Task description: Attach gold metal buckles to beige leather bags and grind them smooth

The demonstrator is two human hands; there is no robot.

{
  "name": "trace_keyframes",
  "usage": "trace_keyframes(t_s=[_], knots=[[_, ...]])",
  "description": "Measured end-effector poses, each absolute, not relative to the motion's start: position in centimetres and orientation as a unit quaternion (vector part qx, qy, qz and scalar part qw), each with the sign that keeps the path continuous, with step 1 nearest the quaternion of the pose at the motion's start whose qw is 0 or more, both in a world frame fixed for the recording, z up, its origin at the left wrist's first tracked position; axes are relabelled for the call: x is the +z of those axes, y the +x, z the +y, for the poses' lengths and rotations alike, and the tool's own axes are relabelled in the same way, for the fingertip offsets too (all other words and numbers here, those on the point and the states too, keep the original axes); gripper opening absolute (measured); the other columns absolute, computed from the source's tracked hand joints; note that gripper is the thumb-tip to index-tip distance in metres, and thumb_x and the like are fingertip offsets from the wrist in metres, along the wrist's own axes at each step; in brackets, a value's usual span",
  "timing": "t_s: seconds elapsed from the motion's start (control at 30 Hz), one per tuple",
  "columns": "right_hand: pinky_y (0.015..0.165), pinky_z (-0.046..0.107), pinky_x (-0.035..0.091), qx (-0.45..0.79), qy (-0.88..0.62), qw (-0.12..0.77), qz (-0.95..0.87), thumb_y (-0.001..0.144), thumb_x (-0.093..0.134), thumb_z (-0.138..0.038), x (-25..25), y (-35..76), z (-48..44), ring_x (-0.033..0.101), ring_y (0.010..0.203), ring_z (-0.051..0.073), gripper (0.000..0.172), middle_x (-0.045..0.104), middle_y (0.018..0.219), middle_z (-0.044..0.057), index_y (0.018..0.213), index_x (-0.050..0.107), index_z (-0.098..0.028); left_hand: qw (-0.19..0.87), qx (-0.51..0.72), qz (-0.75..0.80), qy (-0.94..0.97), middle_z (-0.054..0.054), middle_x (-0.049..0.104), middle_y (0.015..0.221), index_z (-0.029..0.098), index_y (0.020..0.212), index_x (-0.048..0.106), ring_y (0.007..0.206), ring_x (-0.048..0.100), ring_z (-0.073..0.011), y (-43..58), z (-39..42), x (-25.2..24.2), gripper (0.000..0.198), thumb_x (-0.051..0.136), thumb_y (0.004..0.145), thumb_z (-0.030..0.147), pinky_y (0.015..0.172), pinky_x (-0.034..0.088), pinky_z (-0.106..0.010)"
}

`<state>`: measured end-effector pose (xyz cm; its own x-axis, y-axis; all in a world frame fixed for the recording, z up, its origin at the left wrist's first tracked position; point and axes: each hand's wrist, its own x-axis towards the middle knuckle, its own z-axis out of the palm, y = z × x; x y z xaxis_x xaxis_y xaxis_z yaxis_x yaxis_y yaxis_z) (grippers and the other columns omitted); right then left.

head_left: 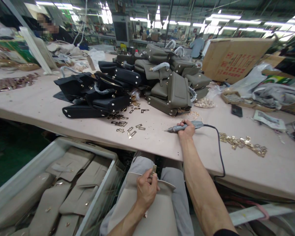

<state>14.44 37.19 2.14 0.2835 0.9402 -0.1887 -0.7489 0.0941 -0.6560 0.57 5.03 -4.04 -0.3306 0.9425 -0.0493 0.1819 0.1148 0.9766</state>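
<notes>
On my lap lies a beige handbag (159, 203), its flap edge toward the table. My left hand (147, 188) is closed at that edge, pinching a small gold metal plate (154, 169) that stands up from the fingers. Out over the tabletop, my right hand (186, 129) is wrapped round a grey electric screwdriver (198, 124). Its thin tip points left, just above or on the table surface; I cannot tell which. A black cord runs from its rear end down over the table edge.
Black handbags (95, 95) and olive handbags (179, 88) are piled mid-table. Loose gold plates (131, 132) and gold fittings (243, 144) lie scattered. A grey crate (108, 177) of beige bags stands left of my legs. A cardboard box (236, 59) and a phone (236, 110) are at right.
</notes>
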Motion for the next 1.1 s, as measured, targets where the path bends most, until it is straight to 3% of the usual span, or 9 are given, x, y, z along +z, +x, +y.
trace_keyframes(t_s=[0.3,0.87,1.1], knots=[[0.047,0.022,0.052,0.543,-0.375,0.743,-0.110,0.079,0.061,-0.007,2.47,14.27,37.52,0.048,0.050,0.008,0.020,0.053,0.068,-0.005,0.078,0.046,-0.020,0.377,0.500,0.650,0.431,-0.004,0.069,0.051,0.006,0.120,0.070,0.044,0.067,-0.0173,0.44,5.06,-4.26,0.050,0.056,0.100,0.049,0.050,0.054,-0.021],[0.046,0.021,0.053,0.522,-0.388,0.751,-0.117,0.085,0.070,-0.021,2.22,14.37,37.64,0.049,0.048,0.008,0.029,0.053,0.067,-0.006,0.077,0.042,-0.022,0.375,0.491,0.655,0.434,-0.004,0.070,0.053,0.007,0.121,0.070,0.045,0.067,-0.0184,0.36,4.92,-4.01,0.047,0.055,0.100,0.047,0.055,0.057,-0.024],[0.046,0.020,0.053,0.521,-0.391,0.750,-0.116,0.082,0.066,-0.012,2.02,14.46,37.78,0.050,0.049,0.008,0.024,0.055,0.068,-0.006,0.078,0.044,-0.021,0.374,0.500,0.649,0.434,-0.004,0.069,0.052,0.006,0.121,0.071,0.045,0.068,-0.0183,0.45,4.99,-4.39,0.050,0.055,0.100,0.049,0.054,0.057,-0.023]])
